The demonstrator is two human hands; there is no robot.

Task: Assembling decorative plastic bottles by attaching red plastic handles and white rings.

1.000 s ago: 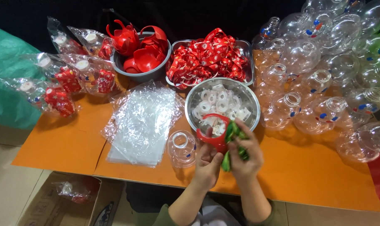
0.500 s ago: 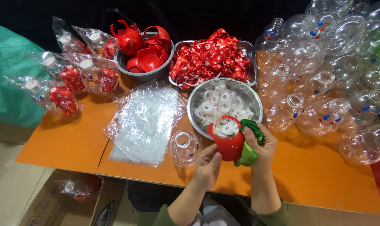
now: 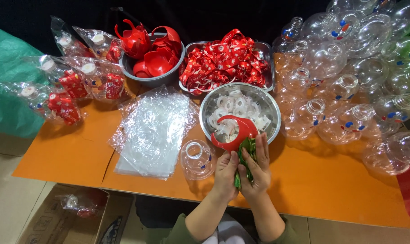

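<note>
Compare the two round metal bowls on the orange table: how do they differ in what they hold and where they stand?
The grey bowl at the back holds red plastic handle pieces; the shiny steel bowl holds small white rings. The grey bowl stands far from the hands; the steel bowl stands just beyond the left hand and right hand. Both are round metal bowls.

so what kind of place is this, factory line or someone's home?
Probably a small hand-assembly or packing bench, not a machine line. An orange table holds parts sorted in bulk: a heap of clear plastic bottles, a tray of red ribbons, a stack of clear bags and finished bagged items.
</note>
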